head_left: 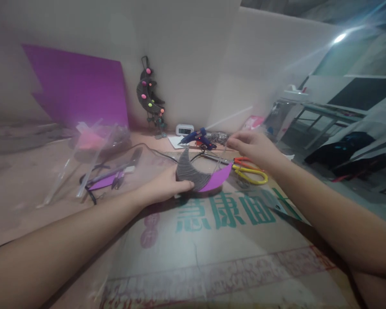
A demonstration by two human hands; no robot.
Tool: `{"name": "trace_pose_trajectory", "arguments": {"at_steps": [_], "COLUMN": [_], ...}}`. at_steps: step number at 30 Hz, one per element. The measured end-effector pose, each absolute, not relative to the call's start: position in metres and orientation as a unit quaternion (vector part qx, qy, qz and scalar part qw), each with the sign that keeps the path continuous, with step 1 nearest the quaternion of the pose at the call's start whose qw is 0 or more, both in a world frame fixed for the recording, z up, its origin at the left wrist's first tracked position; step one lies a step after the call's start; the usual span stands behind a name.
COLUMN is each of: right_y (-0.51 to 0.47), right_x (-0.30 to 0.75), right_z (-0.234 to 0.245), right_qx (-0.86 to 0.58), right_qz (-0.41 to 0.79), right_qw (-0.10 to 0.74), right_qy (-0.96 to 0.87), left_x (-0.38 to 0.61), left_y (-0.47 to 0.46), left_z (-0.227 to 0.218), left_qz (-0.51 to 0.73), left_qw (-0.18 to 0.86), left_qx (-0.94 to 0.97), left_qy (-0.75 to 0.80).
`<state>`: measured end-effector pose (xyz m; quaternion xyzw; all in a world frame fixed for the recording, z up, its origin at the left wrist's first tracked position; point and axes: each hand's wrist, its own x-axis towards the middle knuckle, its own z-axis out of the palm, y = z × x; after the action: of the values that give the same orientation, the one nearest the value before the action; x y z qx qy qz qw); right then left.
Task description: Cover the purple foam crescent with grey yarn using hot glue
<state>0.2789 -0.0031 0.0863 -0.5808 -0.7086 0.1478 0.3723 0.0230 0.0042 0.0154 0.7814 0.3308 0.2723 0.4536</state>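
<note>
My left hand (pixel 167 186) grips a crescent moon shape (pixel 193 172) whose purple card is mostly wound over with grey yarn; only its right tip stays bare purple. My right hand (pixel 252 148) is raised to the right of it, fingers pinched on a thin grey yarn strand (pixel 221 161) that runs down to the crescent. Both hands work above a flattened cardboard sheet (pixel 231 240) with green printed characters.
A blue glue gun (pixel 197 138) stands behind the crescent, with a small white clock (pixel 184 129) beside it. Orange and yellow scissors (pixel 249 171) lie right of the crescent. A finished dark moon ornament (pixel 149 96) and a purple sheet (pixel 80 90) lean on the wall. Plastic bags and pens lie left.
</note>
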Motion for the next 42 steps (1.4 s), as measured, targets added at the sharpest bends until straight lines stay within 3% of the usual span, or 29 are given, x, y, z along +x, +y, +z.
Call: {"name": "trace_pose_trajectory", "arguments": {"at_steps": [11, 19, 27, 34, 39, 42], "right_y": [0.004, -0.003, -0.002, -0.001, -0.006, -0.014], "right_x": [0.271, 0.265, 0.261, 0.261, 0.256, 0.248], "right_z": [0.057, 0.063, 0.053, 0.046, 0.043, 0.043], "right_qx": [-0.536, -0.506, -0.495, -0.511, -0.485, -0.479], "right_qz": [0.224, 0.208, 0.229, 0.149, 0.101, 0.155], "right_qw": [0.432, 0.512, 0.513, 0.438, 0.51, 0.52], "right_qy": [-0.69, -0.662, -0.663, -0.725, -0.703, -0.69], "left_x": [0.022, 0.022, 0.022, 0.023, 0.026, 0.027], "left_y": [0.007, 0.003, -0.001, 0.003, 0.008, 0.011], "left_z": [0.011, 0.016, 0.02, 0.011, 0.005, 0.006], "left_qz": [0.256, 0.255, 0.242, 0.31, 0.403, 0.43], "left_qw": [0.468, 0.454, 0.471, 0.559, 0.647, 0.687], "left_qx": [0.794, 0.796, 0.795, 0.7, 0.561, 0.501], "left_qy": [0.293, 0.309, 0.296, 0.319, 0.322, 0.304]}}
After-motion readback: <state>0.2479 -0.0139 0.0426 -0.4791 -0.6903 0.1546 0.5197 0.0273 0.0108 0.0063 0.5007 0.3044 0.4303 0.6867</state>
